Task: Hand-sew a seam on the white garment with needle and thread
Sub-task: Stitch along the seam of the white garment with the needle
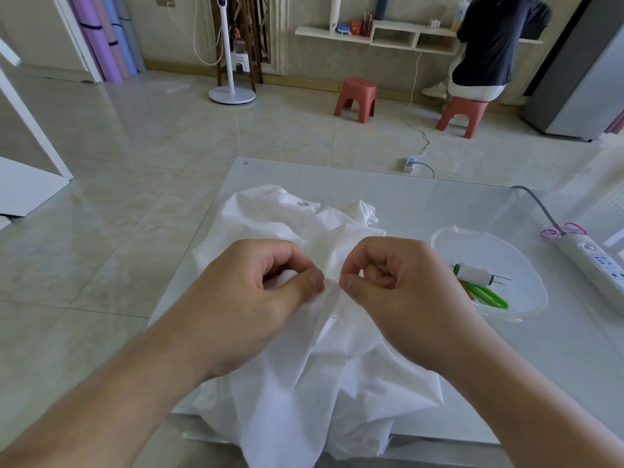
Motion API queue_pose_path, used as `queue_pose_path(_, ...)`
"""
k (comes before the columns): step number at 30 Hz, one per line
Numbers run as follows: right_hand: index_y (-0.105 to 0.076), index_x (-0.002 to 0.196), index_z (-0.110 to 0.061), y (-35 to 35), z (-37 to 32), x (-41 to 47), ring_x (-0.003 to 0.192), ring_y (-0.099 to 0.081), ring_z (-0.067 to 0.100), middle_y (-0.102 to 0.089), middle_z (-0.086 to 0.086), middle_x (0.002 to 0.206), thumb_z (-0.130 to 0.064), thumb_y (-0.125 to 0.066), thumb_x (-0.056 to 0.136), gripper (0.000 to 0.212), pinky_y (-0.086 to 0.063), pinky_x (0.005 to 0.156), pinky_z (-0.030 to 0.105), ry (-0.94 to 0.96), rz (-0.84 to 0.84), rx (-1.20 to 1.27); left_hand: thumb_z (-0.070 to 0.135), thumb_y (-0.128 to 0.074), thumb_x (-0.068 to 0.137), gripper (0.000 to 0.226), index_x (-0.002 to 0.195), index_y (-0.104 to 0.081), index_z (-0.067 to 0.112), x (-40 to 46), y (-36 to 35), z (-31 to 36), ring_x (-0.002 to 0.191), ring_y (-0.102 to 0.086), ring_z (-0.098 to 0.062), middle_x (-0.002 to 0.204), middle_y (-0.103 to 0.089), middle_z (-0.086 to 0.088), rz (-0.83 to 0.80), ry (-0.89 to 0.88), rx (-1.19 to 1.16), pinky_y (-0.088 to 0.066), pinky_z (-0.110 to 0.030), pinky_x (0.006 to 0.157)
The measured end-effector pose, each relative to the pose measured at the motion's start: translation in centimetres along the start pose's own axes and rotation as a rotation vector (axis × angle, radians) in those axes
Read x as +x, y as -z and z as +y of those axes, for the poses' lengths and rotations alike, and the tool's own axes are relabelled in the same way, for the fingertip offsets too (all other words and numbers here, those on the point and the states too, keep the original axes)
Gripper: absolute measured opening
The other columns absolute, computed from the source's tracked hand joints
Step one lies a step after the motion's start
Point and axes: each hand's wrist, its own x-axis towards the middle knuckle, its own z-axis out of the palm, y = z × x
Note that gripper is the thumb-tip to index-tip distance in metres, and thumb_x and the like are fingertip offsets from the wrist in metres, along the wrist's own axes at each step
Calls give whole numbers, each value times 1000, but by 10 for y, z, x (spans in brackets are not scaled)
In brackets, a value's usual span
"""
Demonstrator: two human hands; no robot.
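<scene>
Head view: the white garment [304,332] lies crumpled on the glass table [439,204], draping over its near edge. Both hands meet over a raised fold running away from the viewer. Left hand [256,292] pinches the fold; right hand [398,285] pinches just beside it, thumbs nearly touching. Needle not discernible. The clear tub [526,298], right, holds 1 white thread spool [472,273] and green scissors [486,295].

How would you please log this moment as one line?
hands: left, right pinch shirt fold | needle: not visible | spool: in tray
</scene>
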Motion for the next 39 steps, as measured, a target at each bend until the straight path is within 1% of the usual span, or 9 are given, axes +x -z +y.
queue_pose_path(3, -63, 70, -19, 2, 12, 9, 49, -45, 7, -47, -16, 48, -13, -64, 91, 22, -38, 45, 17, -85, 130, -181, 35, -70, 97, 15, 84, -78, 33, 0, 1, -2, 79, -72, -11, 82, -77, 5, 6, -3, -18, -54, -30, 77)
queue_pose_path(5, -63, 71, -22, 4, 13, 9, 49, -48, 5, -50, -18, 48, -15, -64, 92, 21, -38, 44, 14, -113, 154, -235, 36, -70, 97, 16, 84, -78, 33, 0, 1, -2, 73, -67, -6, 80, -76, 5, 3, 1, -18, -49, -27, 73)
queue_pose_path(10, -72, 88, -29, 4, -5, -5, 48, -34, 8, -33, -10, 53, -11, -73, 94, 19, -36, 49, 16, 96, 5, 72, 40, -69, 96, 13, 86, -77, 36, 1, 0, -1, 65, -61, -3, 77, -74, 9, 7, 2, -5, -45, -22, 67)
queue_pose_path(13, -73, 82, -27, -5, -9, -8, 47, -31, 9, -30, -9, 52, -21, -78, 93, 13, -33, 48, 15, 129, -54, 73, 39, -69, 96, 14, 85, -77, 34, 1, 0, -2, 57, -50, -1, 63, -62, 12, 5, -16, 26, -40, -15, 57)
queue_pose_path(19, -65, 67, -20, -2, -1, -2, 45, -34, 9, -34, -10, 45, -13, -77, 91, 27, -34, 47, 15, 32, 44, 6, 37, -70, 95, 15, 84, -77, 31, 0, 1, 0, 65, -61, -2, 76, -73, 8, 1, -15, 16, -43, -12, 62)
queue_pose_path(25, -67, 76, -28, 5, 12, 8, 47, -45, 6, -46, -15, 47, -17, -67, 93, 20, -35, 44, 15, -91, 89, -196, 35, -69, 98, 15, 87, -77, 32, 1, 1, -4, 84, -71, -21, 84, -77, 3, -6, -3, 0, -56, -41, 81)
queue_pose_path(29, -75, 89, -30, 7, -2, 1, 49, -33, 8, -31, -10, 54, -12, -71, 95, 19, -35, 51, 18, 76, 1, 87, 34, -70, 98, 14, 85, -77, 35, 0, 1, -1, 84, -72, -11, 86, -78, 8, -8, -5, -6, -56, -33, 82)
queue_pose_path(34, -73, 78, -26, -5, -6, -4, 48, -32, 10, -30, -8, 51, -21, -78, 94, 18, -33, 47, 14, 124, -57, 17, 36, -69, 97, 14, 86, -78, 34, -1, 0, 0, 64, -55, -5, 77, -71, 0, -15, -23, 18, -44, -24, 65)
queue_pose_path(39, -66, 71, -24, -3, -1, -3, 46, -35, 10, -34, -11, 46, -13, -74, 93, 26, -36, 47, 15, 84, -3, -36, 35, -70, 97, 16, 83, -78, 32, -1, 1, 0, 67, -62, -5, 77, -74, 7, -11, -9, 24, -43, -13, 64)
